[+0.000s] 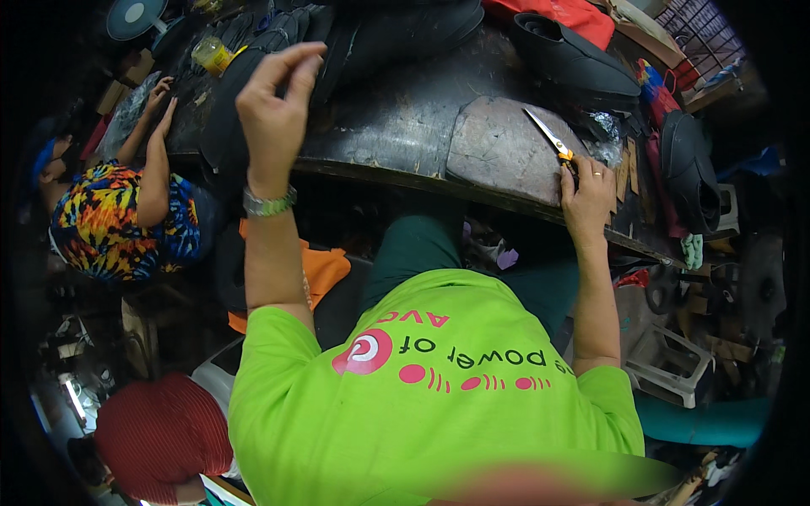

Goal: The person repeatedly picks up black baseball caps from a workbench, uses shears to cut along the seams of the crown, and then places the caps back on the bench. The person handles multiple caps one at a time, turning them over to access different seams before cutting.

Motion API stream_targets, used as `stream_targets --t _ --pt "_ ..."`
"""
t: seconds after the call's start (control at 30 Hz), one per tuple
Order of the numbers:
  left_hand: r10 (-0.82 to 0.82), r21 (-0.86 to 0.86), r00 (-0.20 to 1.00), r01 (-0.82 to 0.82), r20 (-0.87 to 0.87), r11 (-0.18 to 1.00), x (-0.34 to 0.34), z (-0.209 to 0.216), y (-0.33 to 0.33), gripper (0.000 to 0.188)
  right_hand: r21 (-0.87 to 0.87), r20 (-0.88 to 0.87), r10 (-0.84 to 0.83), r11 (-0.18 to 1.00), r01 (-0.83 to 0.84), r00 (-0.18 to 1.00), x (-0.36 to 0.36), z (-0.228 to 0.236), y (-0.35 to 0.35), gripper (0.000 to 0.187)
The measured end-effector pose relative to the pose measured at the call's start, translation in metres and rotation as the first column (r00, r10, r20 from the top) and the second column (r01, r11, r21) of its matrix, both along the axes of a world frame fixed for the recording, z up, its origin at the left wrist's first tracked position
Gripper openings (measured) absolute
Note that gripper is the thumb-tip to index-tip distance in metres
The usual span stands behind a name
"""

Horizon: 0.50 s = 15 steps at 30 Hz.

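Observation:
My left hand [277, 105] is raised over the near edge of the dark table, thumb and fingers pinched together. Whatever they may hold is too small to make out. My right hand [588, 196] is closed on the handles of a pair of scissors [548, 131] with black and yellow grips. The scissors' blades are a little apart and point away to the left, over a worn grey slab [498, 148] at the table's front edge. Black shoe-like pieces [396, 38] lie in a row beyond my left hand.
A black shoe [578, 63] stands at the back right, another black piece [690, 164] at the right edge. A yellow-labelled jar [211, 56] is at the back left. Another person [126, 211] works at the left; a person in red [164, 434] is lower left. A plastic stool [671, 363] stands right.

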<state>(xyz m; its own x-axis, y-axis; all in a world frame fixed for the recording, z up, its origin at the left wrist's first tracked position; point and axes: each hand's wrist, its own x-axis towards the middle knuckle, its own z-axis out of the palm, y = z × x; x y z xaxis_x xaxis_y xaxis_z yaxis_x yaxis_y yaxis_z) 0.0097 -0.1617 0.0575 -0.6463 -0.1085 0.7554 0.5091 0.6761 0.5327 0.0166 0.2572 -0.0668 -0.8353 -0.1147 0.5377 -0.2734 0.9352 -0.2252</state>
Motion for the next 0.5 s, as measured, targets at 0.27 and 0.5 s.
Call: stream_targets --t 0.27,0.5 --pt "0.063 -0.469 0.915 -0.262 -0.398 0.844 -0.12 0.071 0.008 0.042 -0.091 -0.121 -0.042 0.995 0.031 0.992 -0.002 -0.017 -0.001 0.026" --pt "0.105 -0.592 0.978 -0.195 -0.182 0.782 -0.149 0.059 0.008 0.026 -0.134 -0.145 -0.023 0.991 0.003 0.989 -0.003 -0.021 0.001 0.025"
